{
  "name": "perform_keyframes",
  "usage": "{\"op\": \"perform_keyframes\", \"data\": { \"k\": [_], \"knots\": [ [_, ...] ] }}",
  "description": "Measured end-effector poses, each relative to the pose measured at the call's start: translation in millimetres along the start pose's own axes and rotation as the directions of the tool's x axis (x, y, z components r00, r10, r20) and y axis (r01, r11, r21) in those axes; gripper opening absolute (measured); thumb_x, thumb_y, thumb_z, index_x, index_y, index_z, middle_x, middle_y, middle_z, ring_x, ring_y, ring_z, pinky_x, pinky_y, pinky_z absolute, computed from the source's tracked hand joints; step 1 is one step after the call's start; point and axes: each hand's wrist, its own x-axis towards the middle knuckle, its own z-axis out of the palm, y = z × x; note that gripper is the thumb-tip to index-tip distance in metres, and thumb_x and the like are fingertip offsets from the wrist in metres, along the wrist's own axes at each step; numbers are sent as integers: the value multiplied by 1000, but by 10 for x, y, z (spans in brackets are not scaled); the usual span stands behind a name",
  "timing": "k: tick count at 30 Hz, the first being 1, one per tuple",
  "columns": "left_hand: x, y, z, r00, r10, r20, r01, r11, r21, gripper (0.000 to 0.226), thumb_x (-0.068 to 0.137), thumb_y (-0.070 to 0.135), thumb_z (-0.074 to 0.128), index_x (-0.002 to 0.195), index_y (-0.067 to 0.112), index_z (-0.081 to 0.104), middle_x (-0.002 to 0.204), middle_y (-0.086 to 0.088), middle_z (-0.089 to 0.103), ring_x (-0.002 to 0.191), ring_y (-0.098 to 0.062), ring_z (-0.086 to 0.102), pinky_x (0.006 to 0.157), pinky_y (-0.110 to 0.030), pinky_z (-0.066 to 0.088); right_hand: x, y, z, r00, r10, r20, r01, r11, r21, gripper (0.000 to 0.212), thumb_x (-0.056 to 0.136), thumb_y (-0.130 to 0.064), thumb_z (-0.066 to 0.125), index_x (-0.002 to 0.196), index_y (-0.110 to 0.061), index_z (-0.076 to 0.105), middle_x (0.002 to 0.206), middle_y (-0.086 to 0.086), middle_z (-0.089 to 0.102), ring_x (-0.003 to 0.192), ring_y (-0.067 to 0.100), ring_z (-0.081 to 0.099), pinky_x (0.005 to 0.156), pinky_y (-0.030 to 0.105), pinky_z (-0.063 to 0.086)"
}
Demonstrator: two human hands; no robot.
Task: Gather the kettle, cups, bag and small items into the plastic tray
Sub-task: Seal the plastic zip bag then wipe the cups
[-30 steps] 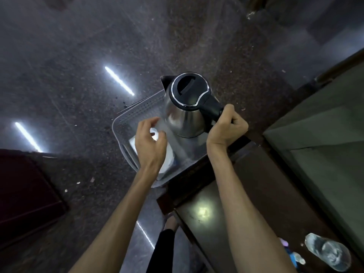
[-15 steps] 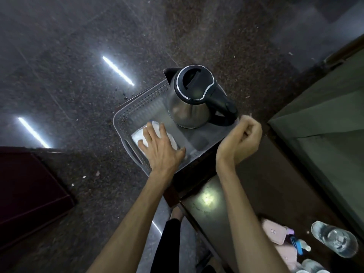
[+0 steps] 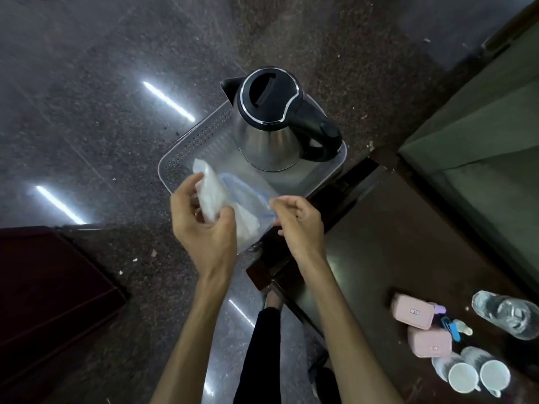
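- I see the left hand [image 3: 201,225] clamped on a clear plastic bag [image 3: 233,205] at frame centre, above the tray's near edge.
- The right hand [image 3: 297,223] pinches the bag's blue zip edge between thumb and fingers.
- The kettle [image 3: 274,121] stands upright in the grey tray [image 3: 189,150], upper centre.
- 2 white cups [image 3: 478,374] and 2 pink pouches [image 3: 420,328] sit on the dark table [image 3: 379,243], lower right.

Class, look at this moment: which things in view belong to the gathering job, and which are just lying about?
Belong to the job:
plastic tray
kettle, already in the tray
clear bag, held by left hand and right hand
two white cups
two pink pouches, probably small items

Just lying about:
water bottle, perhaps
dark red box
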Motion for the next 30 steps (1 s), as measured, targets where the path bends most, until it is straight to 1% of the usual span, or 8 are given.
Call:
{"op": "perform_keyframes", "data": {
  "k": [4, 9, 12, 17, 20, 23, 27, 30],
  "knots": [
    [-243, 377, -268, 1000, 9, -2, -9, 964, -267, 55, 69, -15, 55, 119, 6, 62, 110, -15, 61, 92, -14, 61, 71, -18, 51, -58, -16, -255, 999, -13, 33, 11, 998, 64, 45, 67, -59, 77, 104, -33, 73, 101, -7, 77, 92, 9, 73, 79, 28, 58],
    [-537, 483, -239, 987, -40, 153, 90, 937, -337, 60, 65, -16, 53, 117, 13, 64, 109, -15, 62, 98, -24, 61, 77, -26, 53, -258, 84, -832, 990, -98, 101, 81, 984, 161, 8, 86, -24, 81, 79, -22, 77, 65, -10, 69, 59, 4, 62, 60, 18, 49],
    [-754, 408, 19, 959, -106, 264, 186, 936, -299, 58, 67, -12, 53, 118, 13, 65, 113, -8, 67, 101, -13, 65, 76, -22, 56, -371, 261, -1248, 991, -128, -40, 133, 976, 175, 24, 88, -7, 81, 68, -18, 74, 58, -11, 62, 54, 2, 54, 57, 12, 45],
    [-1260, 186, 549, 871, -170, 462, 201, 979, -19, 56, 76, 1, 57, 131, 14, 61, 125, -2, 66, 109, -8, 65, 82, -20, 56, -580, 757, -1931, 947, -144, -287, 173, 981, 82, 37, 86, -13, 84, 57, -26, 65, 56, -14, 55, 54, 0, 45, 57, 13, 39],
    [-1678, 99, 809, 838, -149, 526, 73, 984, 163, 61, 83, 1, 68, 141, 15, 55, 138, 0, 53, 125, -15, 57, 104, -27, 50, -645, 1094, -2242, 949, -64, -309, 128, 973, 190, 28, 88, -10, 82, 64, -10, 68, 55, -7, 53, 53, 5, 44, 55, 17, 37],
    [-2198, 45, 1019, 733, 59, 677, -213, 966, 146, 54, 75, 1, 77, 127, 10, 63, 124, -1, 56, 113, -16, 59, 99, -26, 49, -660, 1482, -2438, 953, 84, -290, -5, 965, 261, 33, 90, -8, 80, 79, 17, 62, 58, 11, 55, 53, 18, 49, 57, 30, 41],
    [-2927, -115, 1189, 508, 7, 861, -337, 922, 191, 42, 74, 18, 86, 111, 14, 65, 106, 3, 62, 98, -17, 62, 84, -36, 54, -725, 1918, -2589, 926, 249, -284, -152, 934, 324, 17, 92, -8, 76, 78, 3, 74, 63, 6, 70, 60, 16, 65, 68, 32, 54],
    [-3256, -256, 1258, 501, -51, 864, -400, 872, 283, 41, 75, 24, 82, 109, 21, 60, 97, 7, 63, 89, -17, 64, 77, -41, 56, -840, 2076, -2676, 921, 290, -260, -175, 905, 388, 16, 93, -10, 72, 79, -7, 80, 70, 4, 76, 67, 11, 69, 73, 28, 57]
  ]
}}
